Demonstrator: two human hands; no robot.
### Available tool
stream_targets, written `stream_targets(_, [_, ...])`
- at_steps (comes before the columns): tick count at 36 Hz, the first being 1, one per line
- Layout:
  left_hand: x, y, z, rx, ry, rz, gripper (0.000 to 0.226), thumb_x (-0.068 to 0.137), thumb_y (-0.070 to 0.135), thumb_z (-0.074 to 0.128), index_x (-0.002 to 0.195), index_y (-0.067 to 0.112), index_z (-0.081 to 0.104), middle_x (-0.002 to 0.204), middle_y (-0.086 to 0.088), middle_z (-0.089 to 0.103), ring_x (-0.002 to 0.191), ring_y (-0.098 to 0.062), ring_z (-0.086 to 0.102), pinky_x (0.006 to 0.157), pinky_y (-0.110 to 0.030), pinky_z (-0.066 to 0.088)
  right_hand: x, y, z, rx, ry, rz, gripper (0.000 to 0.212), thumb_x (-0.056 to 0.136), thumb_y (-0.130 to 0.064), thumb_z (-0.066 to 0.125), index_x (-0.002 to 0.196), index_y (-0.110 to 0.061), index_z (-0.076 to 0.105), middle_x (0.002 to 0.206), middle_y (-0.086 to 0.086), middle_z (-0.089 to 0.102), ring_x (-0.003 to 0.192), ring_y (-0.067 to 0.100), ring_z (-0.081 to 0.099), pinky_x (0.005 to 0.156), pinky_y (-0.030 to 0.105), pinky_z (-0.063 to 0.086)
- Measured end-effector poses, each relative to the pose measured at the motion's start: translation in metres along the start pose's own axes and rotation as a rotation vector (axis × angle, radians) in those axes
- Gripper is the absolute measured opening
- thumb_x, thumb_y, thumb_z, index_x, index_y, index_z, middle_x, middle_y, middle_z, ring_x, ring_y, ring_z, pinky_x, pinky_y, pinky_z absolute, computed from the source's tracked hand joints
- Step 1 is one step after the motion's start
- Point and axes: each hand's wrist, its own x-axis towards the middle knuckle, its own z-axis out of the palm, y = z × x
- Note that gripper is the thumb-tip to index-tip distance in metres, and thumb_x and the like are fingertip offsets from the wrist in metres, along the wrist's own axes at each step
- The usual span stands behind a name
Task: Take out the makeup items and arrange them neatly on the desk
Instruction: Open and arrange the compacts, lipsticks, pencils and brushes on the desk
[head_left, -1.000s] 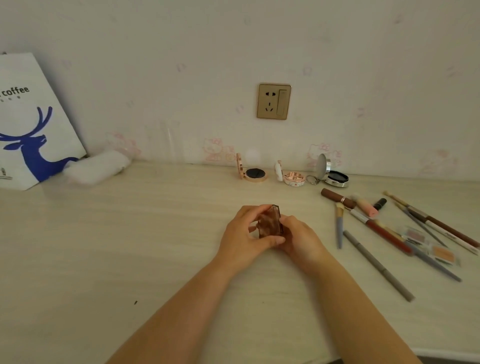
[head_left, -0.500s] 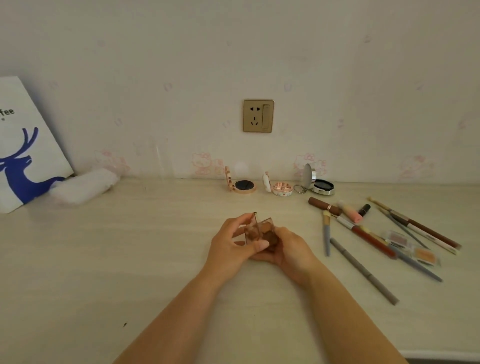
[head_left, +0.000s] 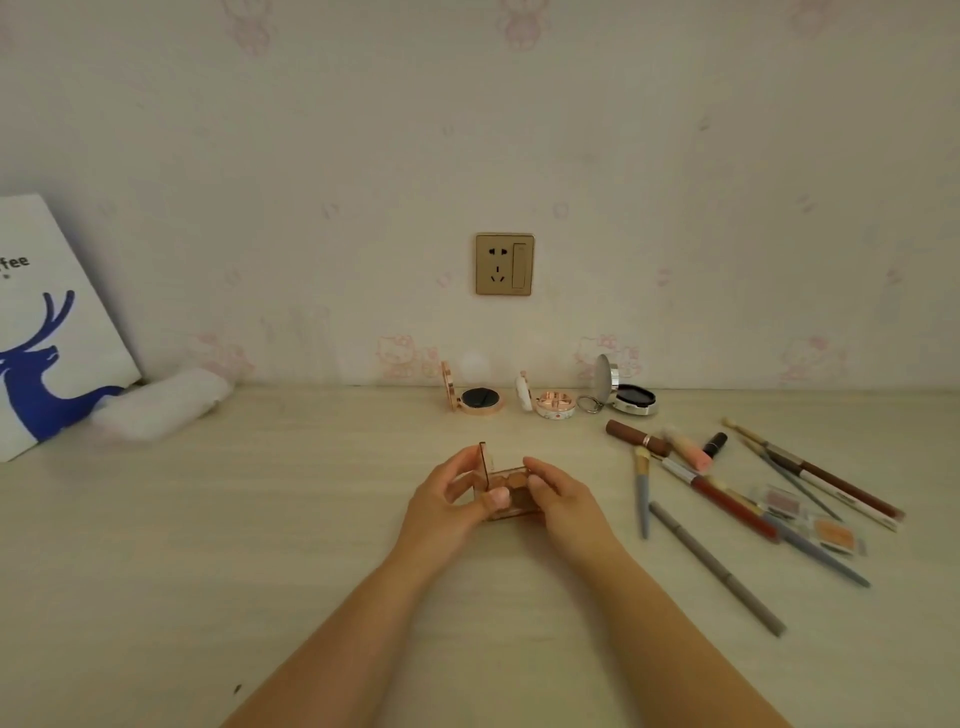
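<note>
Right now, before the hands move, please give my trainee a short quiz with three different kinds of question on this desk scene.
1. True or false: the small brown palette is shut.
2. Which hand holds the palette's raised lid? A) left hand B) right hand
3. Fill in: along the wall stand ___ open round compacts.

Key: 1 false, its lid stands up; 2 A; 3 three.
</note>
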Motion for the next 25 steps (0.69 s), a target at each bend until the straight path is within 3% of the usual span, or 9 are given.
stream_targets(3, [0.004,0.001,-0.004,0.022,-0.028,-0.003,0.05,0.079,0.015,0.073,0.12,0.036,0.053,0.128,0.01,0.057,0.122,-0.01,0.051,0.102,-0.031,0.045,0.001,-0.005,-0.006,-0.131,-0.166,-0.006,0.061,0.089,-0.03,0.06,0.143,-0.015,0.035,0.136,0.0,0.049,0.114,0.008,0.048,0.092,0.018,0.033])
stream_targets(5, [0.007,0.001,-0.007,0.036,-0.05,-0.02,0.057,0.079,0.015,0.073,0.13,0.029,0.05,0.13,0.008,0.056,0.124,-0.01,0.05,0.101,-0.028,0.045,0.006,-0.004,-0.009,-0.245,-0.223,-0.006,0.07,0.084,-0.026,0.067,0.144,-0.016,0.032,0.137,0.002,0.05,0.117,0.013,0.051,0.097,0.022,0.037])
stream_targets(8, [0.009,0.002,-0.011,0.045,-0.11,-0.028,0.055,0.08,0.013,0.072,0.126,0.032,0.049,0.121,0.014,0.059,0.121,-0.01,0.054,0.094,-0.02,0.045,0.014,-0.001,-0.011,-0.356,-0.214,-0.014,0.067,0.082,-0.018,0.069,0.141,-0.015,0.038,0.13,0.006,0.054,0.11,0.015,0.054,0.095,0.02,0.038])
stream_targets(11, [0.013,0.002,-0.017,0.101,-0.137,-0.036,0.057,0.08,0.014,0.072,0.129,0.031,0.048,0.127,0.011,0.056,0.123,-0.008,0.051,0.097,-0.02,0.04,0.018,0.0,-0.012,-0.406,-0.207,-0.034,0.065,0.08,-0.022,0.071,0.138,-0.017,0.041,0.123,0.004,0.056,0.1,0.011,0.051,0.088,0.018,0.037])
stream_targets(16, [0.022,-0.001,-0.028,0.197,-0.172,-0.048,0.06,0.075,0.016,0.077,0.127,0.028,0.051,0.126,0.011,0.058,0.12,-0.004,0.051,0.105,-0.024,0.038,0.024,0.007,-0.01,-0.564,-0.191,-0.084,0.063,0.08,-0.033,0.07,0.136,-0.021,0.044,0.122,0.003,0.051,0.115,0.02,0.045,0.096,0.028,0.036])
stream_targets(19, [0.029,-0.002,-0.031,0.249,-0.162,-0.061,0.063,0.072,0.016,0.08,0.128,0.023,0.052,0.122,0.01,0.06,0.114,-0.004,0.055,0.098,-0.02,0.041,0.027,0.007,-0.008,-0.614,-0.183,-0.089,0.06,0.081,-0.037,0.067,0.136,-0.024,0.044,0.118,0.003,0.051,0.114,0.021,0.042,0.096,0.03,0.036])
stream_targets(25, [0.042,-0.008,-0.043,0.214,-0.205,-0.101,0.047,0.072,0.012,0.079,0.108,0.032,0.057,0.116,0.011,0.064,0.107,-0.003,0.062,0.095,-0.023,0.046,0.035,0.008,-0.007,-0.698,-0.194,-0.082,0.059,0.084,-0.044,0.061,0.137,-0.027,0.042,0.118,0.004,0.05,0.114,0.022,0.038,0.099,0.034,0.036])
